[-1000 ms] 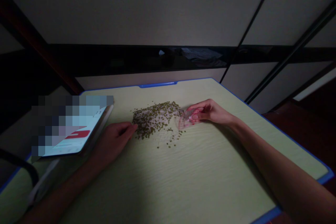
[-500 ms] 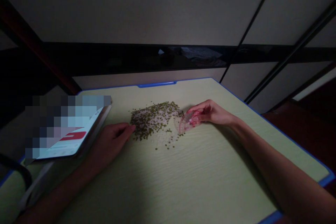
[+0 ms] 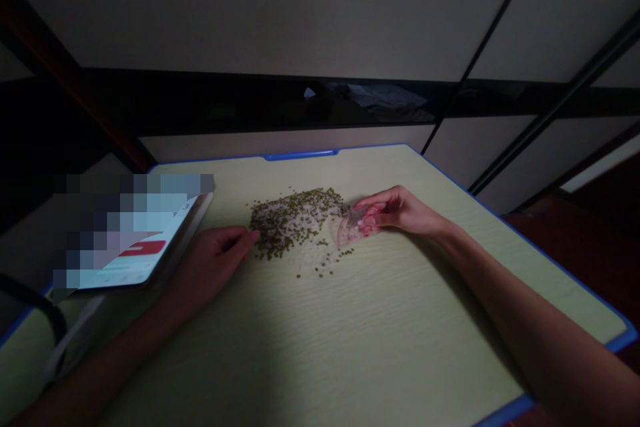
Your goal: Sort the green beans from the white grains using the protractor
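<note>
A low heap of small green beans mixed with pale grains lies spread in the middle of the table. At its right edge, my right hand pinches a clear pinkish protractor between thumb and fingers. The protractor's curved edge points left, towards the pale grains at the heap's near right side. My left hand rests at the heap's left end with fingers curled and thumb closed against them. Whatever it may hold is hidden.
Several stray beans lie in front of the heap. A lit tablet, partly blurred out, leans at the left beside a dark cable. The pale table has a blue rim, and cabinet panels stand behind it.
The view has shifted slightly. My right hand still holds the protractor, which has tipped a little lower and to the left. My left hand stays by the heap.
</note>
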`<move>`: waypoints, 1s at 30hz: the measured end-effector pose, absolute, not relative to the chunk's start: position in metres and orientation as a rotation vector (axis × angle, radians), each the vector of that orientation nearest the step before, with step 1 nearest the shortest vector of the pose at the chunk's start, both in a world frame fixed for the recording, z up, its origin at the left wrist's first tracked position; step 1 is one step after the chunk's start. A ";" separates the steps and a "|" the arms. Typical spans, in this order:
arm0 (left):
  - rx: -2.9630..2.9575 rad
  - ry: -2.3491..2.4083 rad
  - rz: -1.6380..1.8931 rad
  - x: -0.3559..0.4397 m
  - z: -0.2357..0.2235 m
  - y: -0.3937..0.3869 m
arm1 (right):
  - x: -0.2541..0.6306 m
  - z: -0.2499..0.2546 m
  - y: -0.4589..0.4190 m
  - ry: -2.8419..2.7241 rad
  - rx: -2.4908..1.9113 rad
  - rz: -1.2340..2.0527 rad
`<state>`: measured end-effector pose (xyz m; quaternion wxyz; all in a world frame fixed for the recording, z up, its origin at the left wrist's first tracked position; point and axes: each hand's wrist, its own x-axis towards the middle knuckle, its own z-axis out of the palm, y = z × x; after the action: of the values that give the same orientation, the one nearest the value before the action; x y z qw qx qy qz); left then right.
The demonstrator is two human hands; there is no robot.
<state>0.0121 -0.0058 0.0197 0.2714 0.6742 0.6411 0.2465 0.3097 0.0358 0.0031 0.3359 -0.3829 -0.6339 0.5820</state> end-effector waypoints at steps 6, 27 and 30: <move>1.825 1.721 0.666 0.013 0.021 -0.006 | 0.310 0.003 0.036 -1.680 -0.992 1.515; 1.852 1.727 0.675 0.009 0.013 -0.001 | 0.313 0.006 0.035 -1.638 -0.949 1.685; 1.842 1.728 0.684 0.010 0.014 -0.002 | 0.312 0.005 0.034 -1.645 -0.963 1.651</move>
<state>0.0099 -0.0023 0.0138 0.2596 0.6799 0.6378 0.2523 0.3116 0.0344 0.0052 0.3052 -0.3635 -0.6212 0.6235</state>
